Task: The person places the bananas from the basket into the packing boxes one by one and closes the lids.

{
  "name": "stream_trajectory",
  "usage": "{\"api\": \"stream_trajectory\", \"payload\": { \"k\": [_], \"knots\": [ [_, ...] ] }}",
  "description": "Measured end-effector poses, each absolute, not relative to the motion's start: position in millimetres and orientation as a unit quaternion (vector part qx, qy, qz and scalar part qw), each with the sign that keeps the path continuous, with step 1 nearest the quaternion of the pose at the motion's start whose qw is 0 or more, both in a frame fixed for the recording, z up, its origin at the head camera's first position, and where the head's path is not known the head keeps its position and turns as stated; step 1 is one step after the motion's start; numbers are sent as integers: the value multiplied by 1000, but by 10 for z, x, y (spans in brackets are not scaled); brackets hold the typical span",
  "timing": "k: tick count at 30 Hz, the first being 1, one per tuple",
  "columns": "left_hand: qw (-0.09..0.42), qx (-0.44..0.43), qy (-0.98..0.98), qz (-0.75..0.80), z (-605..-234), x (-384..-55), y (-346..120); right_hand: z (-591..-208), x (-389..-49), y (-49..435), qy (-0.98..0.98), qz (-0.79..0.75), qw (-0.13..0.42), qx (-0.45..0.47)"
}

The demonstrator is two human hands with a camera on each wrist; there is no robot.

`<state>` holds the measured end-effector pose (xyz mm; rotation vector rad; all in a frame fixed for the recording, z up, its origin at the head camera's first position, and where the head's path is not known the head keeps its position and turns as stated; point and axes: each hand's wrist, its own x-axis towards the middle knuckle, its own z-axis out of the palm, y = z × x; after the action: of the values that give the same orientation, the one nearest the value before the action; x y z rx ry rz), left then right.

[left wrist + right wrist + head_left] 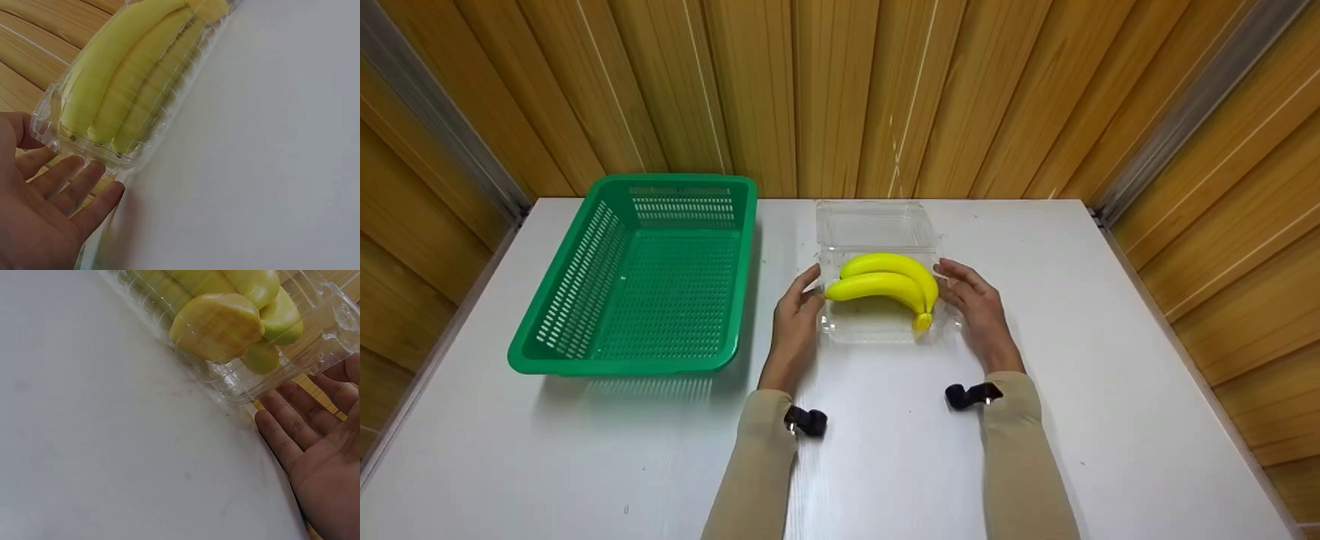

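A bunch of yellow bananas (877, 285) lies in a clear plastic clamshell box (870, 330), its stem end toward the right front. The box's lid (876, 226) is folded back, away from the person. My left hand (795, 322) is at the left end of the box; its nearly straight fingers (84, 185) touch or almost touch the end wall. At the opposite end, my right hand (979, 315) has its extended fingers (281, 439) beside the box's corner. Through the clear wall, the left wrist view shows three banana tips.
A green plastic basket (745, 277) with slotted sides stands to the left on the white table (885, 465). Wood-patterned walls (840, 97) close off the back and both sides. A small black camera sits on each wrist.
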<state>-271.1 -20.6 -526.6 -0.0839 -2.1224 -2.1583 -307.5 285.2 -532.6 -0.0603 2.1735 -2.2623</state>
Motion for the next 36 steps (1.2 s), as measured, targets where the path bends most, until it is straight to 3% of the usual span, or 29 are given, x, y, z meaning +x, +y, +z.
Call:
{"api": "stream_trajectory", "payload": {
  "k": [36],
  "knots": [
    [71, -41, -709, -700, -5322, -2737, -217, -5296, -3096, 2862, 710, -704, 8, -4]
  ]
}}
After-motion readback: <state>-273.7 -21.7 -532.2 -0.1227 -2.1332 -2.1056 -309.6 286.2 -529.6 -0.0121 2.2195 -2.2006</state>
